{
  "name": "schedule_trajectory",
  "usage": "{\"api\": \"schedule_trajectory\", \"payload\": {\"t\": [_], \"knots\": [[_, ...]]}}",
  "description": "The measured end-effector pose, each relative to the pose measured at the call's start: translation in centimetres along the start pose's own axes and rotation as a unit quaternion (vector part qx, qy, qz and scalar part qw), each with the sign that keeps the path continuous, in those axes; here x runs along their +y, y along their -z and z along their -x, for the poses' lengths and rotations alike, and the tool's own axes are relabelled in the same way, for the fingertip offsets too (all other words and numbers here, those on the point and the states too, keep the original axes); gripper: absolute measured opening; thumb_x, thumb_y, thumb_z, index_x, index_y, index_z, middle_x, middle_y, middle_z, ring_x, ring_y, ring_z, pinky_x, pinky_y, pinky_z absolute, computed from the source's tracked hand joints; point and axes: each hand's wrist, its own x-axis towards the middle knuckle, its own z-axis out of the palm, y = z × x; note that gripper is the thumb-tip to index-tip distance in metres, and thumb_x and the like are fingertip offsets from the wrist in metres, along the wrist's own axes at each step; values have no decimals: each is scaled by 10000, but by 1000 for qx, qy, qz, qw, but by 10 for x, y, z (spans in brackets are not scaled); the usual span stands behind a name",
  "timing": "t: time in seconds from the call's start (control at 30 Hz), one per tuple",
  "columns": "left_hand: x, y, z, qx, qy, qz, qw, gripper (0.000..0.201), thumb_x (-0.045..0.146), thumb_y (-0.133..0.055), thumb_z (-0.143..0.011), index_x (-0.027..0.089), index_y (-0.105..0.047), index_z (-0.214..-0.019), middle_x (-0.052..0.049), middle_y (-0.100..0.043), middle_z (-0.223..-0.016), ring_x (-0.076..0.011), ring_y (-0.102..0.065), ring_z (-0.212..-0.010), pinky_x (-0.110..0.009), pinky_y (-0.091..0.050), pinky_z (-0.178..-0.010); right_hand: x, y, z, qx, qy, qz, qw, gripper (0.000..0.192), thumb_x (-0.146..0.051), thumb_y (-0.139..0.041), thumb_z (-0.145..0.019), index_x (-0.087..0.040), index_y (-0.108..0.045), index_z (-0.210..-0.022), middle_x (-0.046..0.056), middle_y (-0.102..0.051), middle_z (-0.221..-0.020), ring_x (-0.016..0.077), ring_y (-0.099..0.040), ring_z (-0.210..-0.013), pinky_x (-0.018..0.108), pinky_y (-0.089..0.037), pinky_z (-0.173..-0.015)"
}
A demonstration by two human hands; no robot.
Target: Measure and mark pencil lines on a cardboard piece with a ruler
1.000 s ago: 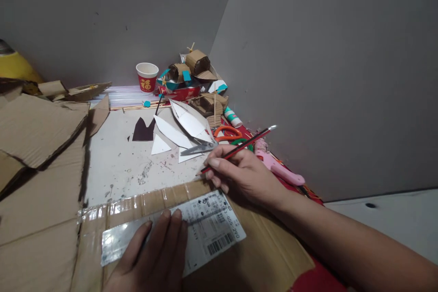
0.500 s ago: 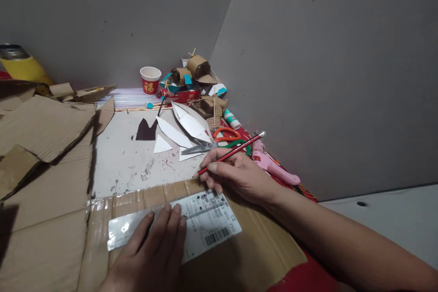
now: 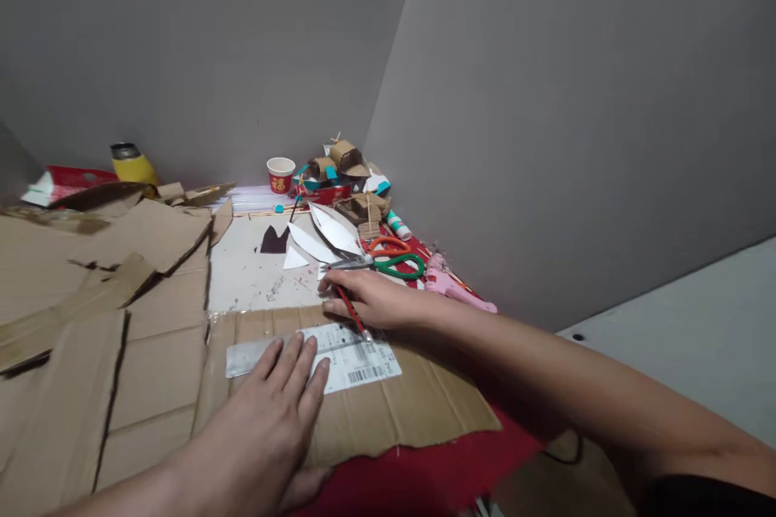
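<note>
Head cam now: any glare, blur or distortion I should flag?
Head view: dim, even light; soft shadow under the right hand. Mild glare on the metal ruler and the taped cardboard sheet. Wide-angle stretch bends the forearms near the lower edge. Left hand slightly soft; the red pencil stays readable.

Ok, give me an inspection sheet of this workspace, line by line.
Surface: white board, stained, over red cloth.
Job's things: taped cardboard sheet with a shipping label; metal ruler lies across it.
Clutter: cardboard scraps, white paper cutouts, scissors, pink glue gun, paper cup, small cardboard models, yellow bottle.
Hands: left hand flat on the ruler; right hand holds a red pencil.
Cables: one dark cable at the table edge.
Surroundings: grey walls meeting at a corner.
</note>
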Motion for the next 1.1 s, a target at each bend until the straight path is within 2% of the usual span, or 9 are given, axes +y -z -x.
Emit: {"api": "schedule_trajectory", "payload": {"t": [0.17,0.33,0.47,0.6,0.73,0.83,0.9,0.97,1.1], "knots": [[0,3,7,9,9,-22,1000,739,513,-367,-936,50,-256,-1501,-268,-186,-1540,-428,-155,-1428,-588,-251,-1139,-5,8,-8,-20,-16,-8,1000,257,-311,-669,-828,-131,-629,-1006,19,-591,-744,157,-522,-669,272,-398,-633],[-11,8,11,25,33,-43,998,708,507,-349,-949,69,-272,-1500,-241,-223,-1550,-407,-226,-1427,-568,-262,-1142,-8,21,-3,-22,-31,-48,998,388,-341,-742,-753,-155,-632,-1076,12,-578,-809,158,-529,-724,267,-415,-658],[-17,14,12,38,39,-34,998,747,584,-358,-930,114,-283,-1505,-202,-257,-1559,-405,-261,-1422,-584,-274,-1134,-7,28,5,-25,-55,-90,994,481,-354,-780,-693,-151,-638,-1106,-4,-575,-770,152,-530,-691,268,-421,-639],[-20,23,18,63,52,17,997,814,684,-353,-892,175,-252,-1520,-168,-290,-1566,-368,-295,-1424,-572,-306,-1127,-7,32,19,-13,-73,-125,989,460,-392,-778,-671,-149,-659,-1043,-5,-595,-732,152,-531,-648,264,-399,-582],[-33,30,25,149,80,52,984,698,585,-390,-931,215,-263,-1509,-145,-330,-1561,-302,-339,-1413,-502,-365,-1111,-15,34,40,35,-67,-136,988,482,-443,-776,-678,-156,-663,-1049,39,-640,-853,191,-577,-735,283,-427,-614],[-45,37,24,227,91,7,970,615,465,-485,-926,179,-359,-1456,-164,-405,-1511,-319,-362,-1388,-516,-355,-1108,-25,33,56,76,-46,-141,986,501,-453,-799,-662,-161,-684,-1053,66,-662,-932,234,-603,-828,313,-460,-682],[-49,44,21,246,92,-19,965,606,411,-577,-879,156,-421,-1406,-177,-484,-1437,-337,-423,-1326,-525,-368,-1083,-32,31,64,74,-39,-155,984,520,-469,-794,-670,-153,-679,-1066,67,-669,-929,243,-612,-835,316,-469,-680],[-48,52,19,226,100,-13,969,589,371,-640,-833,141,-473,-1349,-176,-577,-1306,-331,-505,-1205,-512,-406,-1028,-38,28,70,66,-41,-171,982,549,-482,-783,-682,-142,-661,-1095,71,-675,-951,247,-621,-843,316,-477,-676],[-38,64,18,135,145,53,979,386,311,-679,-791,168,-579,-1136,-113,-653,-1044,-301,-559,-1016,-488,-418,-931,-45,24,77,81,-46,-143,985,543,-477,-772,-692,-149,-648,-1107,77,-677,-1014,263,-630,-895,330,-487,-717]]}}
